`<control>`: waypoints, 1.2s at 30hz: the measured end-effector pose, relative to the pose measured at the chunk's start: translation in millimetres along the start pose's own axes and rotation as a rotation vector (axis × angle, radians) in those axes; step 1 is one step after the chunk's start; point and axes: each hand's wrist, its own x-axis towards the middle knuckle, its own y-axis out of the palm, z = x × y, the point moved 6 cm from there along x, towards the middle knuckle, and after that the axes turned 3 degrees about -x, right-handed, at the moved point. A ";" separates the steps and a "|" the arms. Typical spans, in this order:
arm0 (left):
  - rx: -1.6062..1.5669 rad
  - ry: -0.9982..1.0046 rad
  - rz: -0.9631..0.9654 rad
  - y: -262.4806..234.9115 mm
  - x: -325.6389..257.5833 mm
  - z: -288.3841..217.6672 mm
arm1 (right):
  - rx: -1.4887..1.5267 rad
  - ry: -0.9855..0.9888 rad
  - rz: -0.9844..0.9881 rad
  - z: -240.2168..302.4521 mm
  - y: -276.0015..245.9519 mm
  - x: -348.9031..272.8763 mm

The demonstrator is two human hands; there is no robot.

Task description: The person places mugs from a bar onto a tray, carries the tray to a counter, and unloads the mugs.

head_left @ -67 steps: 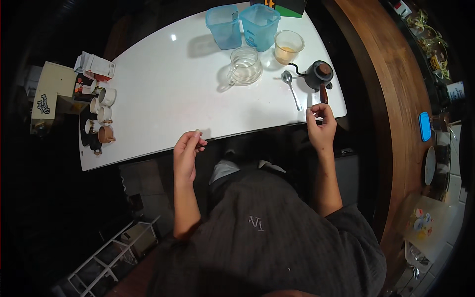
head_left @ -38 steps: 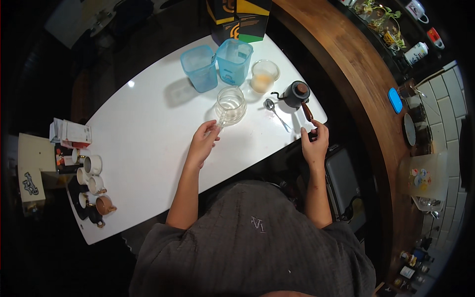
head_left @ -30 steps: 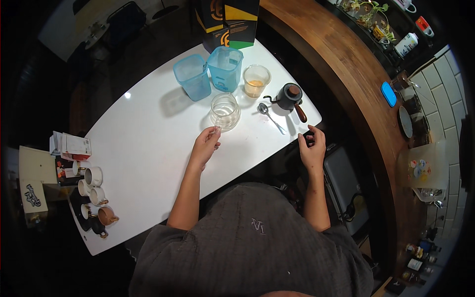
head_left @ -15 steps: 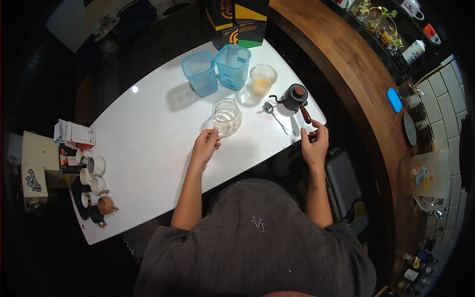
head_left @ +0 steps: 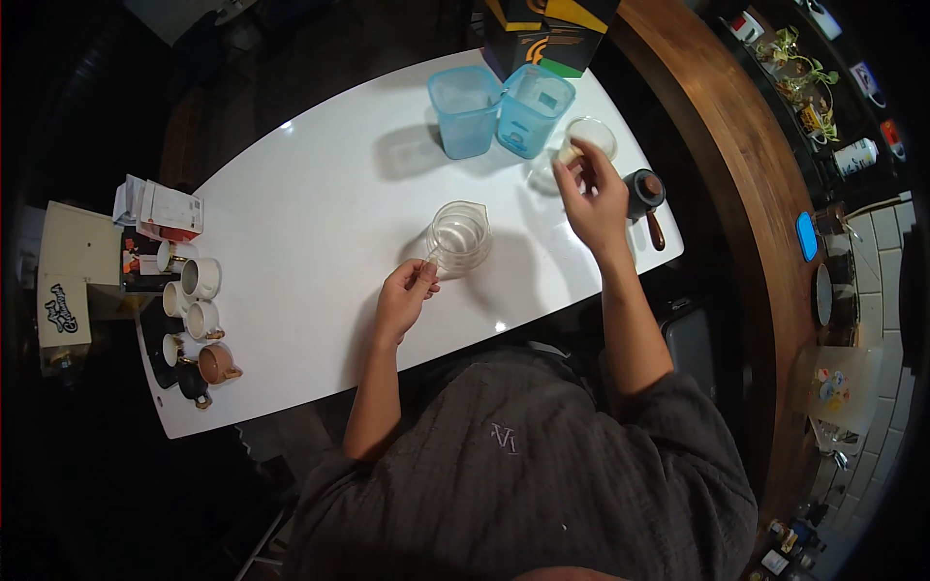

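Observation:
My left hand (head_left: 407, 295) pinches the handle of a clear, rounded glass jug (head_left: 461, 232) standing on the white table. My right hand (head_left: 596, 208) is raised over the table's far right part, thumb and fingers curved and apart. Its fingertips overlap a clear glass vessel (head_left: 598, 134) with a wide round rim and something pale yellowish inside. Whether they touch the glass I cannot tell. Just right of this hand stands a black kettle (head_left: 641, 186) with a brown knob and wooden handle; my hand and forearm hide its spout side.
Two blue translucent bins (head_left: 463, 116) stand beyond the jug, before a black and yellow box (head_left: 547, 39). Several cups (head_left: 201, 279) and paper boxes (head_left: 171, 211) line the white table's (head_left: 300, 281) left end. A curved wooden counter (head_left: 722, 126) runs along the right.
My right hand has moved from beside the kettle's handle up and left to the glass vessel. My left hand stays at the jug's handle. The whole view has shifted and turned slightly.

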 end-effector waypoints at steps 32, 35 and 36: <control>0.241 0.164 -0.063 -26.4 -8.7 -15.9 | -0.339 -0.164 0.115 13.6 103.3 123.4; 0.049 0.032 -0.070 -13.4 -7.4 -14.2 | -0.219 -0.154 0.057 18.0 71.5 128.1; 0.061 0.027 -0.074 -9.4 -5.7 -11.3 | -0.212 -0.162 0.003 13.7 58.8 130.0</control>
